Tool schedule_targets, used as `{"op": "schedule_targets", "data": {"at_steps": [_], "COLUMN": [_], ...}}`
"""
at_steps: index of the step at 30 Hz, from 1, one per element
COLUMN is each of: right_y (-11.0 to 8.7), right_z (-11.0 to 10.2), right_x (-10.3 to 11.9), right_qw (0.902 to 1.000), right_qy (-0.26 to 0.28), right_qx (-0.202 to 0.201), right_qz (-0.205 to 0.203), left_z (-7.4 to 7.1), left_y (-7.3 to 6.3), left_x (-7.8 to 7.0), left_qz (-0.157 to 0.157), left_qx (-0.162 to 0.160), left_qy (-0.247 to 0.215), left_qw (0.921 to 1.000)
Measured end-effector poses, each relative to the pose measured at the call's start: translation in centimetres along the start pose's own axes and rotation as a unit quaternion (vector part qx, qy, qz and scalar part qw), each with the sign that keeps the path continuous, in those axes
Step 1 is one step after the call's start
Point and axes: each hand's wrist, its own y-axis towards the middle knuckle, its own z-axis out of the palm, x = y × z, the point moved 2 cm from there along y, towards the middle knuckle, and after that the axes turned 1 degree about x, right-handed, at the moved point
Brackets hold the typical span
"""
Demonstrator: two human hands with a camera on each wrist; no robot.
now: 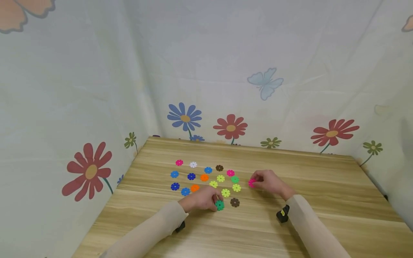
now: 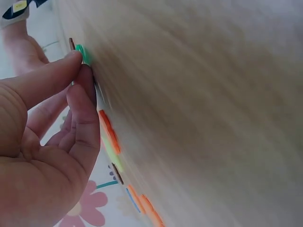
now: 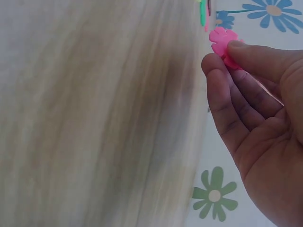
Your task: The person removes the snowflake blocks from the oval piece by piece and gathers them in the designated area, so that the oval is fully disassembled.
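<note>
Between thumb and fingers, my left hand (image 1: 205,198) pinches a green notched plastic disc (image 1: 219,205) at the near side of a group of similar discs. In the left wrist view the green disc's edge shows at the fingertips of that hand (image 2: 61,118). Further right, my right hand (image 1: 269,182) pinches a pink notched disc (image 1: 251,183). The right wrist view shows this pink disc (image 3: 224,45) between thumb and index finger of the hand (image 3: 260,109). Beside the left hand lie a brown disc (image 1: 235,202) and a yellow-green disc (image 1: 225,192).
More flat discs lie spread on the wooden table (image 1: 274,236), among them a dark blue one (image 1: 175,186), an orange one (image 1: 204,177), a white one (image 1: 193,165) and a light green one (image 1: 235,179). A flower-printed curtain (image 1: 226,71) hangs behind the table.
</note>
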Motion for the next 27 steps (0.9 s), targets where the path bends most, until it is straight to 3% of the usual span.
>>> {"op": "schedule_targets", "data": {"at_steps": [13,27], "right_y": [1.3,2.0], "right_z": [0.2,0.4], "right_x": [-1.0,-0.6], "right_qw": [0.9998,0.9997], "right_qy": [-0.011,-0.013], "right_qx": [0.017,0.021], "right_qz": [-0.006,0.008], "left_z": [0.5,0.3], "left_y": [0.0,-0.2], "left_x": [-0.4,-0.5], "left_qz": [0.017,0.015], "left_qx": [0.003,0.018], "left_qy": [0.048,0.009], "left_qw": [0.9987,0.9997]}}
